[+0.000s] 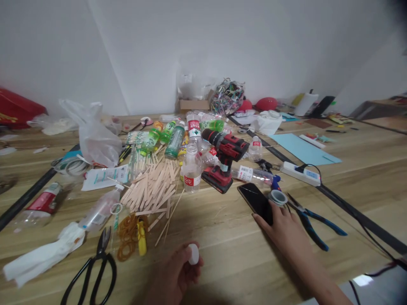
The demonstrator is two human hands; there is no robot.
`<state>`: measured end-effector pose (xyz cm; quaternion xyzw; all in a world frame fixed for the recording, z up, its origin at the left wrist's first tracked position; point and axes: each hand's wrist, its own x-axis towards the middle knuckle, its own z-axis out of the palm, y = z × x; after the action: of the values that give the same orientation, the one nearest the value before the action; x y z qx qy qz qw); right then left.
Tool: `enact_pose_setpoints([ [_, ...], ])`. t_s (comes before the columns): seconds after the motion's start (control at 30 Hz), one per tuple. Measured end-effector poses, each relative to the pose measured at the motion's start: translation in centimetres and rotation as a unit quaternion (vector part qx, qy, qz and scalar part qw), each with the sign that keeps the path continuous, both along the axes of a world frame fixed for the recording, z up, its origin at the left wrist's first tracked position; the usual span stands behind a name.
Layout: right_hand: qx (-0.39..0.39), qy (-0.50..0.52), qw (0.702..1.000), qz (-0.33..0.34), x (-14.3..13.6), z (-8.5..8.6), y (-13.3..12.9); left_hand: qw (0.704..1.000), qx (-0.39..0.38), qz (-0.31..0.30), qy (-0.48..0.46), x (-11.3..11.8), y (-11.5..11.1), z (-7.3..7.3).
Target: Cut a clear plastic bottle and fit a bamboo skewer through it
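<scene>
My left hand [181, 269] is closed in a pinch on a small white bottle cap [193, 254], held low over the front of the table. My right hand [282, 224] is at the near end of a black smartphone [254, 199], its thumb along one edge and its fingers at the other side. Just beyond those fingers is a small round whitish ring or cup [277, 197]. Blue-handled pliers [311, 220] lie to the right of that hand. A clear bottle without a cap [192, 169] stands ahead of my left hand, beside a red and black cordless drill [224, 156].
Wooden craft sticks [152, 182] lie heaped in the middle. On the left are black scissors [98, 267], rubber bands [127, 233], a tipped clear bottle [101, 207] and a plastic bag [95, 131]. A power strip [300, 173] with a cord and blue sheets [302, 148] lie right.
</scene>
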<state>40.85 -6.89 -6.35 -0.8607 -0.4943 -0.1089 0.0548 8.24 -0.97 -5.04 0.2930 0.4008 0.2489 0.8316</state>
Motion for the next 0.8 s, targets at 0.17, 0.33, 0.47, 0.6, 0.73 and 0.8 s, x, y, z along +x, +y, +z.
enact_pose_setpoints([
  [0.17,0.085,0.085,0.990,0.066,-0.3,4.4,2.5,1.000,-0.014,-0.001,0.009,0.7,0.4,0.3],
  [0.33,0.240,0.377,0.882,0.150,-1.5,7.9,10.7,1.000,-0.013,-0.013,0.004,1.0,0.8,1.2],
  [0.47,0.227,0.500,0.809,0.210,-1.9,7.5,17.0,1.000,-0.019,-0.012,0.010,0.3,0.8,1.1],
  [0.6,0.239,0.550,0.768,0.224,-2.0,6.6,19.5,1.000,-0.011,0.003,0.027,-1.0,0.7,0.7],
  [0.73,0.259,0.555,0.761,0.211,-2.0,6.3,19.6,0.999,-0.019,0.034,0.026,-2.1,0.2,0.9],
  [0.8,0.279,0.547,0.764,0.198,-2.1,6.3,19.2,0.999,-0.025,0.044,0.019,-2.7,0.1,1.2],
])
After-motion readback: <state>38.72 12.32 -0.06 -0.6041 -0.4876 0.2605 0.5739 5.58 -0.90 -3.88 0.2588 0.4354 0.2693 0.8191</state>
